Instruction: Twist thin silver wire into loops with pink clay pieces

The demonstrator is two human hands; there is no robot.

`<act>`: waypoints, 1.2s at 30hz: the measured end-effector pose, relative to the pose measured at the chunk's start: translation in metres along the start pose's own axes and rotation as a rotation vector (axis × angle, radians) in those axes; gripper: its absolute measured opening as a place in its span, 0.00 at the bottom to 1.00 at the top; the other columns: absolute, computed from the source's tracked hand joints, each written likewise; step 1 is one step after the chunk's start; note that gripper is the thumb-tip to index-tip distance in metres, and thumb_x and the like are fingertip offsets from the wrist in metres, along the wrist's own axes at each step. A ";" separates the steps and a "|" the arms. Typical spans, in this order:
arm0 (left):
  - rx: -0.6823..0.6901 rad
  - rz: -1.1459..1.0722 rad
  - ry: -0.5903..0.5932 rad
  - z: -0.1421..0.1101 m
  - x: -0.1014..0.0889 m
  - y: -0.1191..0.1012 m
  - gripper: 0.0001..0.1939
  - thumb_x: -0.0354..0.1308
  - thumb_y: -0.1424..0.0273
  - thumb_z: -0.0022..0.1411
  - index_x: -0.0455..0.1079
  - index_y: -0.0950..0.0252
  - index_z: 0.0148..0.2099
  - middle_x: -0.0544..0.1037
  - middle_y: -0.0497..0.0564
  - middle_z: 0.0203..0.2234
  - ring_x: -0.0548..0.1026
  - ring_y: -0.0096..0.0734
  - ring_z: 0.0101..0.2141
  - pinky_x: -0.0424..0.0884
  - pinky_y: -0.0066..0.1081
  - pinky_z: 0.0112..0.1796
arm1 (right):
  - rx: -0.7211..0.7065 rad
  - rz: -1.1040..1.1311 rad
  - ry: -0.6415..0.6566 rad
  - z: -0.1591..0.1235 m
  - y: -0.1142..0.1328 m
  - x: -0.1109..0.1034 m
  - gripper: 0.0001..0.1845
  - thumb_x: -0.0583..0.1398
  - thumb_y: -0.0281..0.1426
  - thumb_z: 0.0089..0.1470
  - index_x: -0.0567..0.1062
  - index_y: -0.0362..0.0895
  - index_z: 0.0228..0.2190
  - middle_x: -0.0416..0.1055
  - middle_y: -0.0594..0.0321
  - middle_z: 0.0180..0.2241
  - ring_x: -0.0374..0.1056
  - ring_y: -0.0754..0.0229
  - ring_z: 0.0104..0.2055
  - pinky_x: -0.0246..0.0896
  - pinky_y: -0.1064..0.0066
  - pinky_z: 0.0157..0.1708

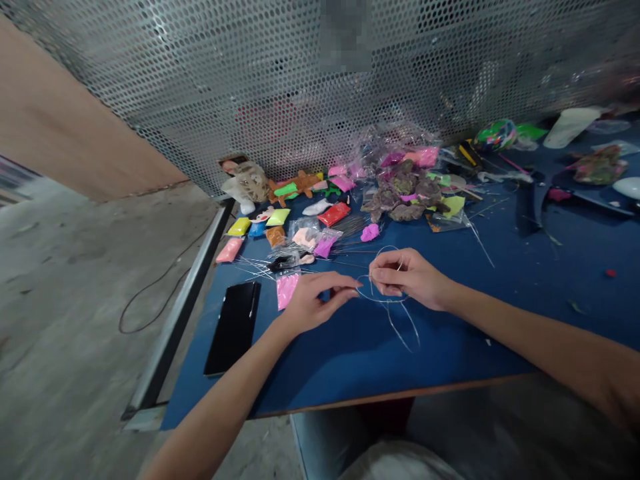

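Thin silvery wire (383,301) is bent into several loops between my hands, just over the blue table. My left hand (320,297) pinches the wire at the loop's left side with thumb and fingertips. On the other side, my right hand (407,277) has its fingers curled shut on the wire near the top of the loops. One narrow loop hangs down below toward the table's front edge. Close to my left hand lies a pink packet (287,291), partly hidden by that hand. A bundle of straight wires (350,230) rests behind my hands.
A black phone (233,327) lies at the table's left. Colourful clay packets, such as a red one (334,214), and grey-brown lumps (395,193) crowd the back. A perforated metal panel (280,73) rises behind the table (320,380). A white cup (570,128) lies tilted back right.
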State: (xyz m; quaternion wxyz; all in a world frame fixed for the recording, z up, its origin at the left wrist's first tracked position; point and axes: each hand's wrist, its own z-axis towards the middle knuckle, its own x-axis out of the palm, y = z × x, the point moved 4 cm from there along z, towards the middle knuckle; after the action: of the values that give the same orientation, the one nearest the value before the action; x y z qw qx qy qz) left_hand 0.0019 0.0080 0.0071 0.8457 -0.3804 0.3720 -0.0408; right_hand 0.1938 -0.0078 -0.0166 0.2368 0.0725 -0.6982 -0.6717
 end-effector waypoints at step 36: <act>0.558 0.240 -0.085 -0.019 0.026 -0.037 0.11 0.62 0.72 0.63 0.73 0.58 0.48 0.81 0.46 0.31 0.71 0.25 0.20 0.64 0.30 0.22 | -0.079 0.187 0.388 -0.012 -0.007 0.016 0.07 0.69 0.33 0.55 0.79 0.42 0.32 0.77 0.62 0.29 0.71 0.66 0.26 0.67 0.74 0.27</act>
State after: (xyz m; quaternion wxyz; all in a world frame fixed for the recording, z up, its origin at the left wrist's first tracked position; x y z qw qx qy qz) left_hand 0.0162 -0.0389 0.0084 0.9312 -0.0882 0.3529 -0.0250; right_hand 0.1832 -0.0259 -0.0197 0.4308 0.1260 -0.6163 -0.6471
